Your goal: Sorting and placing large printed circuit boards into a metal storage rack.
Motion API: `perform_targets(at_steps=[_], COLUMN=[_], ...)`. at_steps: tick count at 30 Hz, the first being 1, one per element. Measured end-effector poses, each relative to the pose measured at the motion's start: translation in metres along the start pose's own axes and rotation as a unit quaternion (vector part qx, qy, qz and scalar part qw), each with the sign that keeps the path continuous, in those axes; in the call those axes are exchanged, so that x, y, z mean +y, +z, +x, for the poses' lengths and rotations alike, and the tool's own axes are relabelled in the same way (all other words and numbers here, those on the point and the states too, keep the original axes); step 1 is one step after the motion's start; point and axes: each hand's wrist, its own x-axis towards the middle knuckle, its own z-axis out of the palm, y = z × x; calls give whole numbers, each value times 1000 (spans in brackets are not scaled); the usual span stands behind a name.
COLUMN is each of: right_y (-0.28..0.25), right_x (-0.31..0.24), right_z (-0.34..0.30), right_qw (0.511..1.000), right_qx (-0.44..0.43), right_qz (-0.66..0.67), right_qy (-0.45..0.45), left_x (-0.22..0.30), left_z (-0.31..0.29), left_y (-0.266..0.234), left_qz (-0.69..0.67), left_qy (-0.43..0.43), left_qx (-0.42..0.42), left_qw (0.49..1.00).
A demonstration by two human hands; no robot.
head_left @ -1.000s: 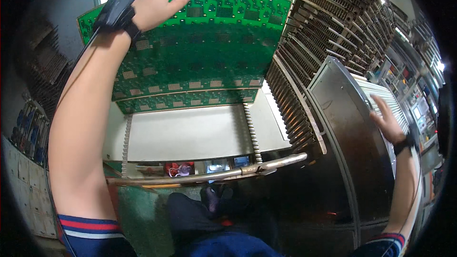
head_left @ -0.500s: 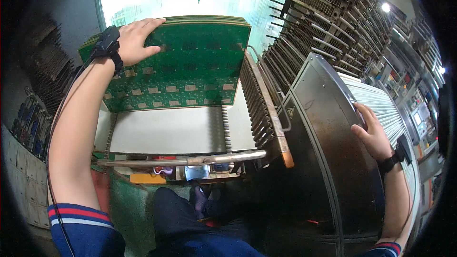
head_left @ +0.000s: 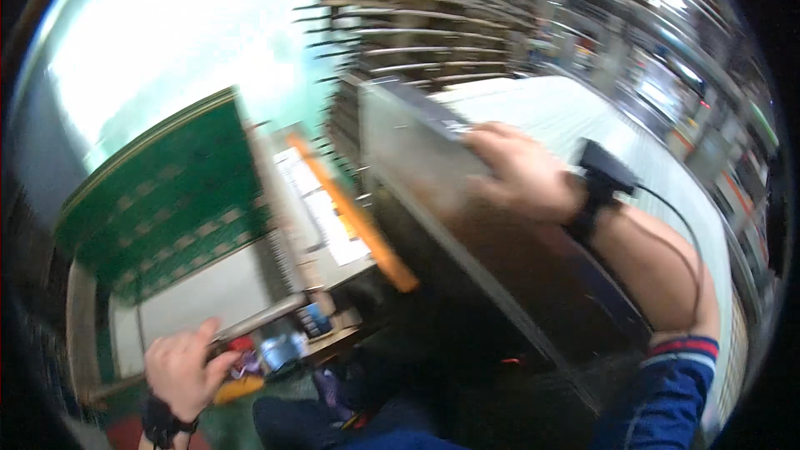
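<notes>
At the lower left, my left hand is around a metal bar at the front of a rack, its thumb and fingers on either side of it. Blur softens the fingers. Behind the bar stands a stack of green circuit boards, upright and leaning back over the rack's white base. My right hand rests on the top edge of a dark metal machine panel, thumb apart from the fingers and nothing held. Each wrist wears a black strapped device.
White rollers or slats run behind the panel. An orange-edged strip and papers lie beside the rack. Slatted racks stand at the back. Under the bar is a shelf with small items.
The view has swung right. My left hand has left the top of the circuit boards and come down to the metal bar. My right hand stays at the panel's edge.
</notes>
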Motion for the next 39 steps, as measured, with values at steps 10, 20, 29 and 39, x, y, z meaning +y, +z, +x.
perform_targets(at_steps=[10,20,29,39], right_y=[18,14,10,7], right_x=[-34,-43,-38,-46], right_z=[-12,-9,-1,-2], right_qw=[968,974,964,962], right_qx=[-118,-134,-184,-119], right_qz=[-144,-112,-99,-112], right_qy=[-171,-146,-164,-217], left_x=[-60,-58,-4,2], left_z=[33,40,70,71], left_y=[40,39,72,76], left_qz=[-83,-101,-163,-167], left_qy=[-43,-65,-266,-231], left_qx=[9,18,256,328], left_qw=[996,993,915,901])
